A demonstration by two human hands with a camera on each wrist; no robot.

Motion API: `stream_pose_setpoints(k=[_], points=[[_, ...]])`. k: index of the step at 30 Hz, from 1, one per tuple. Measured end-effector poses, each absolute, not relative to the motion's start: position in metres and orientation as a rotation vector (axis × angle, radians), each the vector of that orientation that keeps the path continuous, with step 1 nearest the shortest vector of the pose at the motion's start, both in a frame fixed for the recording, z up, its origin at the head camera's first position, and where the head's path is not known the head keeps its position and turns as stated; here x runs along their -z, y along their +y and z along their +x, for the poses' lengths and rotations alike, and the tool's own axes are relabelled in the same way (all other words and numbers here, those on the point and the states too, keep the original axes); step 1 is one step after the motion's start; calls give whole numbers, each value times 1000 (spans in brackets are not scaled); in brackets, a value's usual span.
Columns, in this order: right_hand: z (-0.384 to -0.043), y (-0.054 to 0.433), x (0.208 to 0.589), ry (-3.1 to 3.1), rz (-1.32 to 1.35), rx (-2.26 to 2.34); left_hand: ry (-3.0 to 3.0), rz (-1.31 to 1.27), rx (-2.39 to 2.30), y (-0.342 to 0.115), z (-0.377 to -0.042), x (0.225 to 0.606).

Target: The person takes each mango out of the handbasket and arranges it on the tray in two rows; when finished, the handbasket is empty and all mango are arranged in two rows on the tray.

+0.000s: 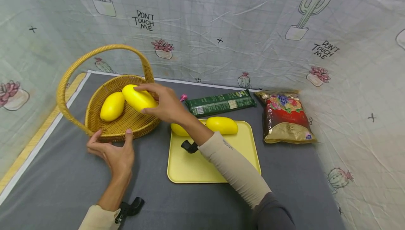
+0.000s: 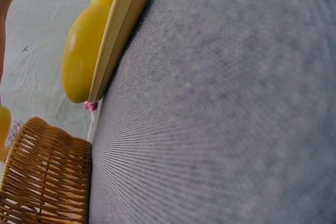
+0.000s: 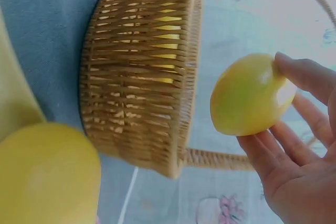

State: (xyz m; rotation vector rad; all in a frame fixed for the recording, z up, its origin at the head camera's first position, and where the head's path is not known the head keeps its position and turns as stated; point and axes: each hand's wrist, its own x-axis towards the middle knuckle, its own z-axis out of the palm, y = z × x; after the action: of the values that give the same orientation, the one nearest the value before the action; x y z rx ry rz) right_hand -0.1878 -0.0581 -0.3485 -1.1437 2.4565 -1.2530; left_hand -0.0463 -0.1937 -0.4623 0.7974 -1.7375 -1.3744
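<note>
My right hand (image 1: pixel 167 103) holds a yellow mango (image 1: pixel 139 98) above the right side of a wicker basket (image 1: pixel 143 130), fingers on one side and thumb on the other. In the right wrist view the held mango (image 3: pixel 252 95) is apart from the basket's rim. Another mango (image 1: pixel 113 107) lies inside the basket on the left. My left hand (image 1: pixel 115 154) grips the basket's near rim, its thumb and fingers spread along it. The left wrist view shows the basket's side (image 2: pixel 47 177) but not the left fingers.
Two mangoes (image 1: pixel 222 125) lie on a yellow tray (image 1: pixel 215 168), partly behind my right forearm. Behind it lies a long green packet (image 1: pixel 221 103); a red and gold bag (image 1: pixel 286 117) is at the right. The basket's tall handle (image 1: pixel 109 48) arches over it. A printed curtain hangs behind.
</note>
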Motion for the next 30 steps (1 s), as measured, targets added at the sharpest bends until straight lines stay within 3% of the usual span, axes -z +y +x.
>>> stream_pose_setpoints(k=[13, 30], points=[[-156, 17, 357, 2308, -1197, 1374, -1731, 796, 1373, -193, -48, 464], [-125, 84, 399, 2342, -1271, 1081, -1713, 784, 1379, -193, -48, 464]])
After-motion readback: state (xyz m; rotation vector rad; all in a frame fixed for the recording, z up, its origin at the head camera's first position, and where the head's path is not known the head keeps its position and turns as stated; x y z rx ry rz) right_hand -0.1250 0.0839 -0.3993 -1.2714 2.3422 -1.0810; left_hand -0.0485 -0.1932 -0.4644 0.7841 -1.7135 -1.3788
